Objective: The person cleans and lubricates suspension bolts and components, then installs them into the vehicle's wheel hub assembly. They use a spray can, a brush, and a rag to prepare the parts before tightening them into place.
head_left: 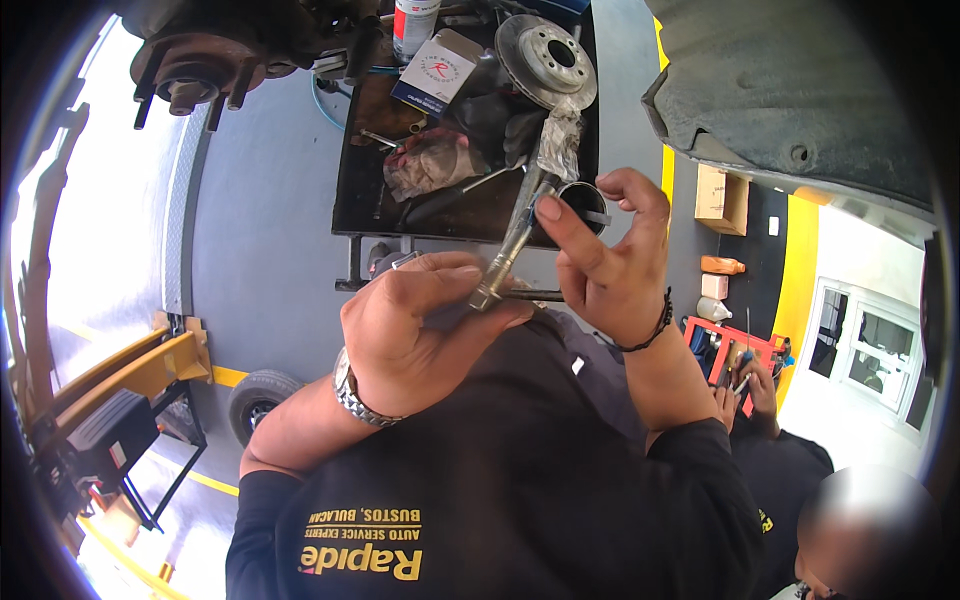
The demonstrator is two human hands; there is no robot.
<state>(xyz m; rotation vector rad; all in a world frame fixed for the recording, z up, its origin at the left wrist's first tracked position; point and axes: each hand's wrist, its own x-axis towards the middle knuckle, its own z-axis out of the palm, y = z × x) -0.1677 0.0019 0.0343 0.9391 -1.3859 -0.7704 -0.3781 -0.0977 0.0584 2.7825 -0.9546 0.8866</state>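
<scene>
A slim silver metal tool with a shaft like a ratchet handle slants up between my hands. My left hand, with a metal watch at its wrist, is closed on the lower end, thumb and index finger on either side. My right hand, wearing a dark braided bracelet, pinches near the upper end with its thumb; its index finger curls over. Beside that thumb shows a round metal ring or cup with a dark hollow; whether it joins the shaft I cannot tell. Behind it lies crumpled clear plastic.
A dark work cart ahead bears a brake disc, a white-and-blue box, a spray can, rags and tools. A wheel hub overhangs at upper left, a dark panel at upper right. Another person's hands work right.
</scene>
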